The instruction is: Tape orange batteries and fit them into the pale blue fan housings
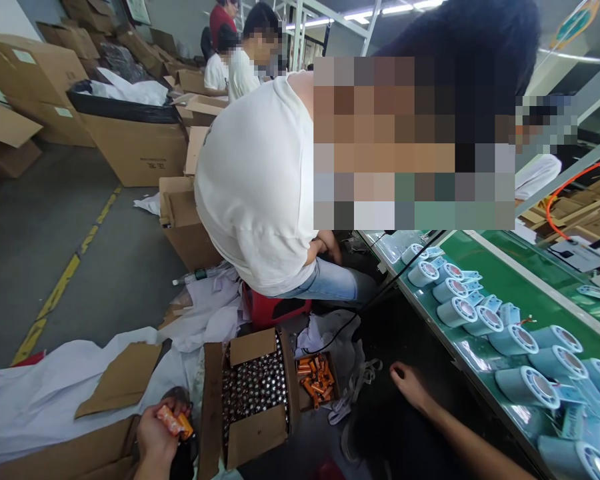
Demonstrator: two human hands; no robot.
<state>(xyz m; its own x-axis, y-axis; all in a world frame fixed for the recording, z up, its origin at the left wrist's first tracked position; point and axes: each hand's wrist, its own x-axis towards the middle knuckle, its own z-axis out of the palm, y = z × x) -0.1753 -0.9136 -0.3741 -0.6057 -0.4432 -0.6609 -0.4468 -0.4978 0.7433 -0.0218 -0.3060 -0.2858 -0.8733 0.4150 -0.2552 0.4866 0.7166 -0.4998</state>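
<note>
My left hand (156, 437), at the lower left, is closed around a few orange cylindrical batteries (173, 421). Just right of it stands an open cardboard box (213, 407) packed with upright batteries (253, 383) whose silver ends show. Loose orange batteries (316, 381) fill a smaller box beyond that one. My right hand (406, 383) rests low over my dark-clothed leg, apart from the workbench. Nothing shows in it, and its fingers look loosely parted, though they are partly hidden.
Light-blue cylindrical housings (513, 339) stand in rows on the green-topped bench (480, 373) at right. A co-worker in a white shirt (260, 187) sits on a red stool (275, 310) ahead. White sheeting (95, 363) and cardboard cover the floor at left. A black cable (375, 300) hangs across.
</note>
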